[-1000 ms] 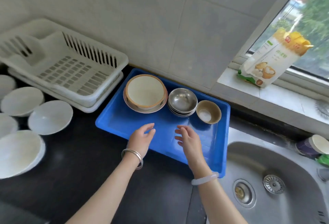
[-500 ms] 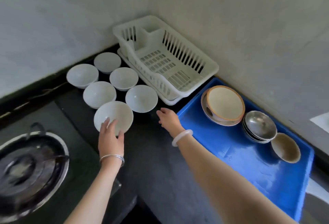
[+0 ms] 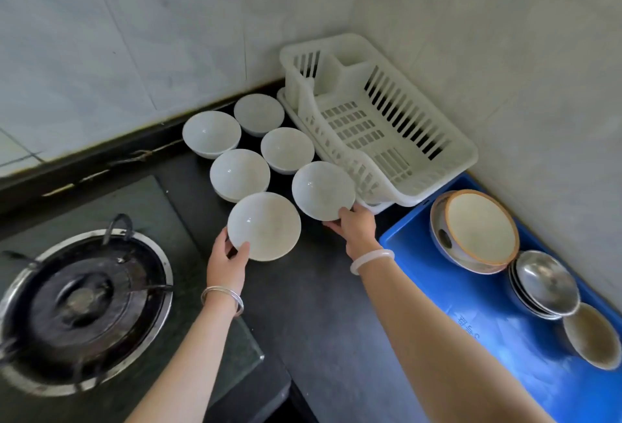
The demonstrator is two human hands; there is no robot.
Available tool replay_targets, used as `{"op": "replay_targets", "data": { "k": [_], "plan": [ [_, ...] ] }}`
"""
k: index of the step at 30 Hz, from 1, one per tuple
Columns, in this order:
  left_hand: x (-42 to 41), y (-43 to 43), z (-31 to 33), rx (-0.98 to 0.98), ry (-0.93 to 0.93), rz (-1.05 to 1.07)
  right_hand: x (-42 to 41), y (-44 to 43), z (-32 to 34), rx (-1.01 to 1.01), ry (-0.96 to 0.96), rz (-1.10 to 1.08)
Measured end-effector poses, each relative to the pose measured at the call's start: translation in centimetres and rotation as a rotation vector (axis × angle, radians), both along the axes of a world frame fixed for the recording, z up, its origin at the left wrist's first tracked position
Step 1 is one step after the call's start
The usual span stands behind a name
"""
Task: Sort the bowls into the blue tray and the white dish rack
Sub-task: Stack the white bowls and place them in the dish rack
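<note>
So the nearest white bowl (image 3: pixel 266 225) is gripped at its rim by the person's left hand (image 3: pixel 226 262). The right hand (image 3: pixel 356 229) holds a second white bowl (image 3: pixel 321 188) just beside the white dish rack (image 3: pixel 437 167). Four more bowls (image 3: pixel 239 173) sit behind on the counter, and the blue tray (image 3: pixel 505 338) is off right.

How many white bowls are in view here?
6. Four stand on the counter beside the white dish rack: rear bowl, left bowl, centre bowl, fourth bowl. Left hand grips the nearest bowl, right hand the rack-side bowl. Any nested underneath would be hidden.
</note>
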State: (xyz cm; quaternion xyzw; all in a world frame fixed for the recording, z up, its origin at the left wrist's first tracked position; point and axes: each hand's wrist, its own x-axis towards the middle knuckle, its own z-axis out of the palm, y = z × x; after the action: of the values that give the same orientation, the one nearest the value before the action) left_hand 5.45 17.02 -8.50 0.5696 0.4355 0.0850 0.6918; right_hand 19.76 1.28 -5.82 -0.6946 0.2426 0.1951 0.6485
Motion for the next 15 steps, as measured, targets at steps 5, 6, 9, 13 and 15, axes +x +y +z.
{"op": "replay_targets", "data": {
  "k": [5,6,9,13,15],
  "plan": [
    [-0.1,0.6,-0.1,-0.174,-0.084,0.053,-0.7,-0.5,3.3,-0.035,-0.135,0.091],
    [-0.1,0.7,0.0,-0.189,-0.091,0.053,-0.9,-0.3,3.9,-0.049,-0.145,0.128],
    [0.1,0.9,0.3,-0.209,-0.105,0.066,-1.8,0.8,4.7,-0.083,-0.151,0.213],
    [0.4,1.4,1.0,-0.227,-0.128,0.094,-2.9,2.4,4.1,-0.199,-0.114,0.304],
    [0.5,1.7,1.2,-0.247,-0.126,0.101,-3.1,3.0,3.7,-0.284,-0.088,0.357]
  ]
}}
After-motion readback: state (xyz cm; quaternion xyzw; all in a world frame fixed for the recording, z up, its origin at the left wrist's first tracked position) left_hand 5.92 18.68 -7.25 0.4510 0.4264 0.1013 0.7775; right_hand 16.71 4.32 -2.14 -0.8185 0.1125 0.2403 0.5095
